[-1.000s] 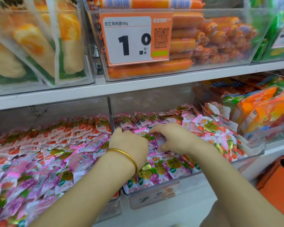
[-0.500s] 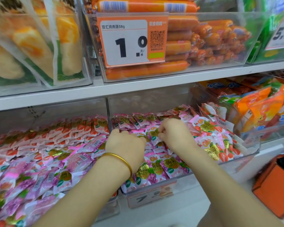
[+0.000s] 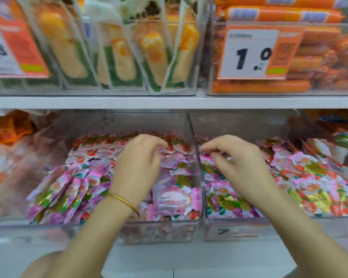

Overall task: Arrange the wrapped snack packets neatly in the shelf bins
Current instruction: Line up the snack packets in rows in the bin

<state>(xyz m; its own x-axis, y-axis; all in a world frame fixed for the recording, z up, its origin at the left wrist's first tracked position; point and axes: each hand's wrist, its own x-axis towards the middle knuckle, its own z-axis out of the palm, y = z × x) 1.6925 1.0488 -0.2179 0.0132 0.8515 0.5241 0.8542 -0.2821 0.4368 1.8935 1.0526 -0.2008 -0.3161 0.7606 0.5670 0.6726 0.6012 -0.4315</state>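
Observation:
Two clear shelf bins hold small pink, red and gold wrapped snack packets, split by a clear divider (image 3: 193,149). My left hand (image 3: 139,167), with a gold bangle on its wrist, hovers over the left bin (image 3: 161,227). Its fingers are loosely curled, the tips touching the red-and-white packets (image 3: 100,149) near the divider. My right hand (image 3: 239,165) is over the right bin (image 3: 235,223). Its thumb and forefinger pinch the edge of a pink packet (image 3: 208,157) just right of the divider. The frame is blurred.
The shelf above carries a bin of green-and-yellow packs (image 3: 119,57) and a bin of orange sausages (image 3: 309,63) with a "1.0" price tag (image 3: 251,55). Orange bags (image 3: 6,133) sit at the far left and colourful packs (image 3: 346,141) at the far right.
The view has shifted left and closer. My left hand has moved from the right bin into the left bin. My right hand stays in the right bin, by the divider.

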